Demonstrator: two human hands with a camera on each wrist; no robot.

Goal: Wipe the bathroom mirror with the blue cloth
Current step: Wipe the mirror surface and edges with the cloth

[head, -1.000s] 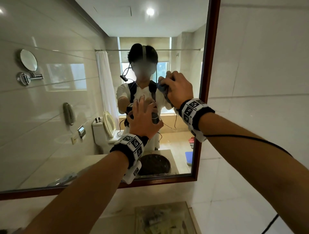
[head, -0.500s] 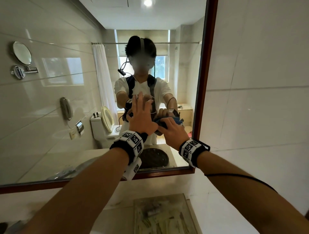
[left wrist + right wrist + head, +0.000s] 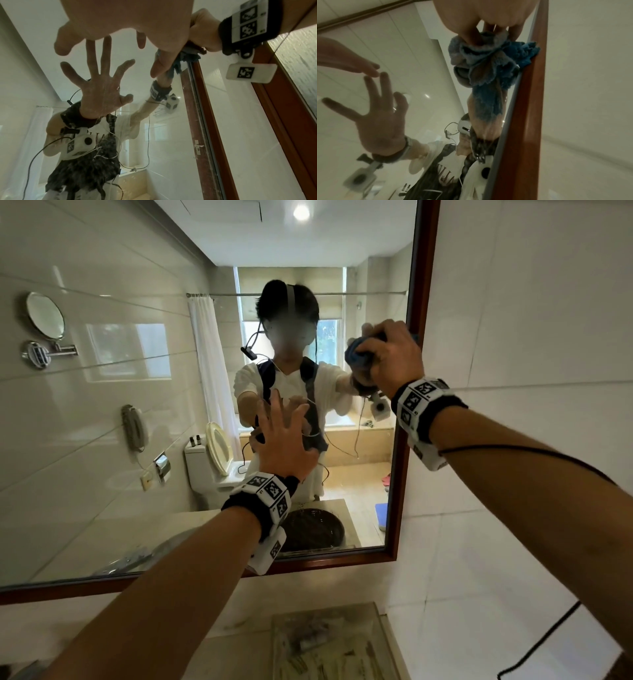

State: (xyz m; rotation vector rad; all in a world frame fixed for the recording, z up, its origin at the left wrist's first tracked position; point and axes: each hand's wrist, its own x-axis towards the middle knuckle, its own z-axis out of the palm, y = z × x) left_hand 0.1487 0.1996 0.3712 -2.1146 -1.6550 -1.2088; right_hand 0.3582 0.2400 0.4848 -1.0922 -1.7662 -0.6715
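Observation:
The large mirror (image 3: 102,440) has a brown wooden frame (image 3: 416,371). My right hand (image 3: 390,357) grips the bunched blue cloth (image 3: 356,356) and presses it on the glass at the mirror's right edge, about head height. In the right wrist view the blue cloth (image 3: 488,56) spills from the right hand (image 3: 488,13) and touches the frame (image 3: 532,94). My left hand (image 3: 284,436) lies flat on the glass lower and to the left, fingers spread. In the left wrist view, the left hand (image 3: 120,20) meets its reflection fingertip to fingertip.
A white tiled wall (image 3: 531,440) runs right of the frame. Below the mirror lies a pale counter with a glass tray (image 3: 329,645) of small items. A black cable (image 3: 548,642) hangs from my right arm. The glass reflects a toilet, a shower curtain and a dark basin.
My right hand has swept the cloth from low on the mirror, near the left hand, up and right to the frame's edge. The left hand has stayed pressed on the glass.

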